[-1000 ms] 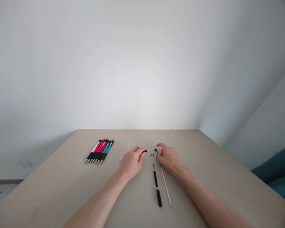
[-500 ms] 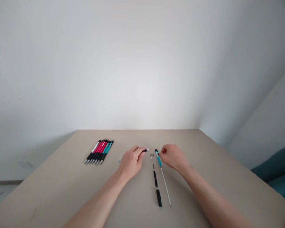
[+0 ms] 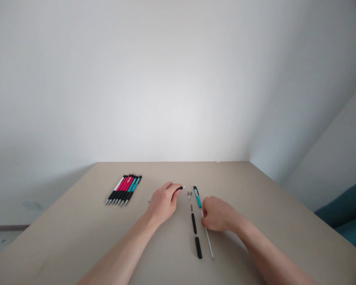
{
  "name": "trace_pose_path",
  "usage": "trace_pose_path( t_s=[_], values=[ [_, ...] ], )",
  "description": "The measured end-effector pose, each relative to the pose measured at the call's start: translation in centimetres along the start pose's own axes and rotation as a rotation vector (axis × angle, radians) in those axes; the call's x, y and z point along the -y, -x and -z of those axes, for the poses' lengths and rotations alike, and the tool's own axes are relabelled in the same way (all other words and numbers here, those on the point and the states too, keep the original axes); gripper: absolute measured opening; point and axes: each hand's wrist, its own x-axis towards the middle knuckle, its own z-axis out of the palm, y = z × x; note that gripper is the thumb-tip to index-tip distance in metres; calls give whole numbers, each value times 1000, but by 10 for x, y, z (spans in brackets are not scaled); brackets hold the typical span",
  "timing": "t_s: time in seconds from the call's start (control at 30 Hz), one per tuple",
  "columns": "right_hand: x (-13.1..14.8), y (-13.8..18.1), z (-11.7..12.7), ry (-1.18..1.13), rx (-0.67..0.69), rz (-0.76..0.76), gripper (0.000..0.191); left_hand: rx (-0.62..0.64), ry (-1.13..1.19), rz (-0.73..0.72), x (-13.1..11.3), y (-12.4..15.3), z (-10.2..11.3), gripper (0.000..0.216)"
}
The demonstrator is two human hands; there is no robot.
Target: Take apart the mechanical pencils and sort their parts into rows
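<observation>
My left hand point(image 3: 163, 202) is closed round a thin pen part whose black and white tip point(image 3: 182, 187) sticks out to the right. My right hand point(image 3: 216, 214) rests on the table with its fingers curled at the thin white refill point(image 3: 208, 240), which runs toward me. Whether it grips the refill is hidden. A teal and black pen barrel point(image 3: 197, 196) lies just beyond that hand. Two black pen pieces point(image 3: 196, 235) lie in a line left of the refill, with small grey bits point(image 3: 190, 194) further back.
A row of several assembled pens point(image 3: 124, 189), red, teal, white and black, lies at the table's back left. The beige table point(image 3: 77, 221) ends at a white wall. A teal seat point(image 3: 347, 221) stands off the right edge.
My right hand let go of the teal barrel, leaving it on the table, and moved back toward me onto the white refill. My left hand has stayed put.
</observation>
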Motion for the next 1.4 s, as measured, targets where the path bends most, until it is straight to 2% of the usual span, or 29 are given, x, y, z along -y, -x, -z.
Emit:
trace_pose_path(
  t_s=[0.27, 0.37, 0.5, 0.57, 0.67, 0.73, 0.83, 0.93, 1.1, 1.4],
  values=[
    [-1, 0, -1, -85, -57, 11, 8, 0, 2, 0, 0, 0, 1, 25],
    [2, -2, 4, -129, -149, 46, 16, 8, 19, -4, 0, 0, 1, 25],
    [7, -6, 5, -293, -355, 124, 34, 39, 81, -48, -1, 1, 2, 28],
    [9, -8, 2, -376, -398, 142, 43, 69, 114, -95, -3, 1, 3, 29],
    [9, -12, -5, -441, -387, 198, 47, 107, 161, -169, -4, 2, 3, 27],
    [8, -14, -9, -460, -379, 226, 46, 90, 179, -184, -4, 2, 2, 26],
    [5, -18, -12, -495, -403, 190, 45, 46, 141, -123, -1, 1, 0, 22],
    [3, -21, -14, -529, -383, 166, 47, 65, 82, -90, 0, 0, 0, 13],
    [4, -23, -16, -585, -253, 191, 55, 94, 70, -169, -1, 0, 3, 17],
    [1, -18, -7, -517, -253, 265, 43, 163, -91, -192, -7, 0, 6, 23]
  ],
)
